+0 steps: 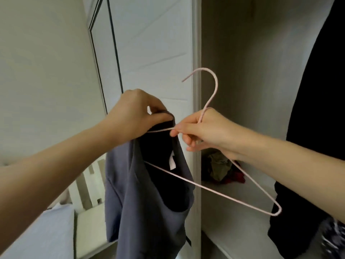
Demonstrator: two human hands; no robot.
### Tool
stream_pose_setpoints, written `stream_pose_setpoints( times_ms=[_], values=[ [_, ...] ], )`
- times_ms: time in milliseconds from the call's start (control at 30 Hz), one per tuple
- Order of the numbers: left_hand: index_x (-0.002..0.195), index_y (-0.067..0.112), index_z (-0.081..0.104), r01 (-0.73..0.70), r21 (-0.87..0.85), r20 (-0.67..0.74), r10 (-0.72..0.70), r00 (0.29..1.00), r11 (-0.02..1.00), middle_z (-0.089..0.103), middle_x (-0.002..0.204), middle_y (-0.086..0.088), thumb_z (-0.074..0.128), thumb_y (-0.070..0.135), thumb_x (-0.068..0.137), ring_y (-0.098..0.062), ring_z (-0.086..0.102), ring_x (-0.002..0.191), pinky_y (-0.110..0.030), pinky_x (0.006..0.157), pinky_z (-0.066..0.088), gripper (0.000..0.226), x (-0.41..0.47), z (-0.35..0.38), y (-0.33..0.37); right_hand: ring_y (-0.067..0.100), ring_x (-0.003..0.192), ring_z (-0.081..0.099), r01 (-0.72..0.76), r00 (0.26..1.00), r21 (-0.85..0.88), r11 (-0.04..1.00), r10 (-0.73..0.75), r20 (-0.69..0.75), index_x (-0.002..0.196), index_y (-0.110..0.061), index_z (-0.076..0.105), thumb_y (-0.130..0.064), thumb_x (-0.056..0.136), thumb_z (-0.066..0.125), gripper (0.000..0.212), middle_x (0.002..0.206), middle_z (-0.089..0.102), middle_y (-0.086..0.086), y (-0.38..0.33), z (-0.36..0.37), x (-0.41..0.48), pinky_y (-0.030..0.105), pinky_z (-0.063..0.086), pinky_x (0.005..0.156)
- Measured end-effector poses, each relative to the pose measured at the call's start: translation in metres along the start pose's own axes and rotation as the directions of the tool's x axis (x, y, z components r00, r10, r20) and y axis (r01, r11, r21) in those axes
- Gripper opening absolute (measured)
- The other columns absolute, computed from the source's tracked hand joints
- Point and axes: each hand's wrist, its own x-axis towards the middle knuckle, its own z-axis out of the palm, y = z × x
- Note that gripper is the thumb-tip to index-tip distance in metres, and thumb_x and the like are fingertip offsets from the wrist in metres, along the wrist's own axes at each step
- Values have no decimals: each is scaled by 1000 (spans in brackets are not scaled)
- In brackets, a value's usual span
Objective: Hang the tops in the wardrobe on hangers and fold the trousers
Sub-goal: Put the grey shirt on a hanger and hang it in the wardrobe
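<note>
A grey-blue top (141, 208) hangs in front of me, its neck opening facing up with a white label inside. My left hand (130, 116) pinches the top's shoulder strap at the upper edge. My right hand (203, 129) grips a thin pink wire hanger (211, 191) just below its hook. The hanger's left arm passes into the top's neck opening; its right corner sticks out free to the lower right. The hook points up, in front of the wardrobe's white frame.
The open wardrobe (233, 71) lies on the right, with a dark garment (317, 109) hanging at its right side. Crumpled olive and red clothes (222, 169) lie on its white shelf. A white door with a mirror stands on the left, and a pale blue bed corner (37, 230) sits lower left.
</note>
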Motion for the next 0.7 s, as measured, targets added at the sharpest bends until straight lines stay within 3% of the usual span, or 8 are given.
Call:
stream_pose_setpoints(
  times_ms=[100, 233, 300, 400, 467, 600, 700],
  values=[
    [85, 27, 77, 55, -90, -8, -56, 998, 994, 69, 78, 16, 73, 37, 82, 5, 62, 76, -5, 67, 41, 11, -6, 9, -2, 3, 53, 54, 60, 993, -39, 997, -63, -101, 80, -10, 77, -19, 93, 63, 21, 56, 64, -3, 8, 21, 9, 19, 54, 64],
    [82, 26, 75, 104, -207, 97, -86, 992, 973, 67, 78, 11, 73, 30, 85, -11, 63, 49, -16, 50, 47, 6, -19, 15, -9, 0, 49, 53, 104, 969, -23, 994, -107, -221, 76, -4, 75, -18, 91, 65, 23, 48, 57, -6, 22, 32, 10, 20, 43, 67],
    [86, 22, 77, 77, -272, 102, -51, 993, 959, 66, 78, 11, 69, 35, 88, -11, 63, 52, -20, 51, 49, 16, -28, 18, -16, 1, 49, 50, 96, 964, 9, 995, -91, -250, 75, -1, 74, -17, 90, 65, 23, 47, 54, -5, 31, 34, 7, 23, 44, 66],
    [98, 29, 76, -173, -3, 80, 173, 982, 985, 65, 91, 14, 53, 56, 88, -12, 56, 79, -25, 70, 46, 37, -38, 24, -31, 5, 46, 46, 104, 955, 116, 988, -67, -289, 74, 3, 72, -11, 89, 65, 22, 45, 50, -4, 43, 38, 0, 16, 41, 55],
    [100, 25, 73, -225, 44, 128, 218, 968, 973, 64, 92, 11, 47, 58, 87, -13, 49, 88, -23, 76, 39, 43, -43, 29, -41, 4, 44, 44, 126, 957, 184, 975, -70, -283, 74, 2, 72, -8, 90, 64, 21, 44, 49, -5, 47, 41, -3, 11, 38, 49],
    [91, 20, 68, -101, -191, 172, 134, 976, 976, 65, 76, 7, 52, 58, 88, -15, 59, 74, -28, 68, 45, 41, -55, 42, -44, 8, 46, 44, 168, 964, 207, 964, -117, -240, 75, 4, 72, -7, 90, 64, 20, 47, 54, 0, 51, 50, -4, 12, 37, 48],
    [83, 21, 66, -62, -228, 151, 99, 984, 972, 61, 65, 3, 54, 56, 89, -19, 55, 63, -27, 59, 42, 38, -70, 54, -49, 11, 56, 50, 124, 977, 90, 988, -106, -183, 77, -3, 74, -13, 91, 65, 20, 54, 63, 0, 58, 54, -3, 14, 42, 55]
  ],
)
